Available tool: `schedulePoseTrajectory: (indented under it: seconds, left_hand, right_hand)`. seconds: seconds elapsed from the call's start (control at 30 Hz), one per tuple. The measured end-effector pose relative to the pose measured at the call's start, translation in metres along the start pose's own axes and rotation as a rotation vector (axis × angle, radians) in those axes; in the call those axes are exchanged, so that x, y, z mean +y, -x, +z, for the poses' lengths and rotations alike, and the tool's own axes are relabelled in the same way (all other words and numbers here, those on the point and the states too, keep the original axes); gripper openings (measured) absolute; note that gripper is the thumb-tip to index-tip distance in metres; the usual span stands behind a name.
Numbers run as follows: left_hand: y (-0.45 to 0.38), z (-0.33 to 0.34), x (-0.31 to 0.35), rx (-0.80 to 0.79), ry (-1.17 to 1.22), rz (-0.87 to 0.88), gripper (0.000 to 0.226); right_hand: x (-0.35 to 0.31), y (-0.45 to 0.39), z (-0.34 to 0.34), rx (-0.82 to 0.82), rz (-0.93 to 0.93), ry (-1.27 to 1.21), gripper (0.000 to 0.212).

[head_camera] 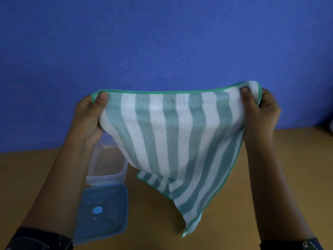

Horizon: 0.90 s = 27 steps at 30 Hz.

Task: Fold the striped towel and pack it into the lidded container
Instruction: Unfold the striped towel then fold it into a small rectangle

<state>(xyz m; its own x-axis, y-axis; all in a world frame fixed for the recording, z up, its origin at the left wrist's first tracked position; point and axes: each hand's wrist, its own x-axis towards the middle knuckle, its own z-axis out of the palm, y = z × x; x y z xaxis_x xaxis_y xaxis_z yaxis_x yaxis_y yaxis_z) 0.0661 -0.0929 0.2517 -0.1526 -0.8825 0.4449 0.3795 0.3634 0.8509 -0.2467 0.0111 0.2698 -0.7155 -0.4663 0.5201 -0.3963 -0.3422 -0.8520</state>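
Note:
The striped towel [173, 134], green and white with a green hem, hangs spread in the air above the table. My left hand [88, 118] pinches its top left corner, thumb on the near side. My right hand [259, 112] pinches the top right corner the same way. The towel's lower end droops to a point near the table. The clear container [108, 165] stands open on the table below my left hand, partly hidden by the towel. Its blue lid [102, 212] lies flat just in front of it.
The wooden table [288, 159] runs across the lower view. A blue wall [162, 42] stands behind it. A small pale object [331, 126] shows at the far right edge.

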Motion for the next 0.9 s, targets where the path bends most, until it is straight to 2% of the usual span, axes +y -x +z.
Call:
schedulePoseTrajectory:
  seconds: [0.07,0.13,0.17,0.27,0.33,0.37,0.43,0.53,0.67,0.77,0.9]
  left_hand:
    - [-0.003,-0.001,0.008,-0.092,0.155,0.013,0.024]
    - [-0.007,-0.003,0.005,-0.102,0.189,-0.004,0.018]
    - [-0.011,-0.005,-0.003,-0.065,0.126,-0.056,0.017]
    - [-0.024,0.001,-0.029,0.155,-0.22,-0.3,0.025]
    - [-0.029,0.009,-0.039,0.247,-0.283,-0.363,0.025]
    - [-0.03,0.015,-0.042,0.278,-0.288,-0.347,0.026]
    - [-0.026,0.031,-0.043,0.312,-0.32,-0.269,0.03]
    - [-0.017,0.06,-0.044,0.287,-0.388,-0.167,0.036]
    - [0.008,0.098,-0.053,0.239,-0.503,-0.086,0.05]
    - [0.024,0.116,-0.057,0.204,-0.623,-0.006,0.048]
    - [0.035,0.124,-0.062,0.173,-0.582,-0.032,0.036]
  right_hand:
    - [-0.004,-0.004,-0.008,-0.188,0.046,-0.309,0.012]
    - [-0.002,-0.008,-0.009,-0.35,0.131,-0.47,0.015]
    - [0.001,-0.011,-0.005,-0.349,0.159,-0.371,0.014]
    - [0.02,-0.016,0.017,-0.203,0.139,0.245,0.025]
    - [0.027,-0.015,0.029,-0.108,0.169,0.374,0.017]
    - [0.026,-0.013,0.033,-0.064,0.163,0.352,0.015]
    - [0.021,-0.002,0.041,0.01,0.101,0.284,0.03]
    - [0.01,0.022,0.054,-0.01,0.011,0.231,0.041]
    - [0.002,0.053,0.071,-0.114,0.033,0.108,0.034]
    - [0.002,0.074,0.081,-0.226,0.067,0.046,0.02]
    - [0.008,0.087,0.085,-0.331,0.134,0.007,0.015]
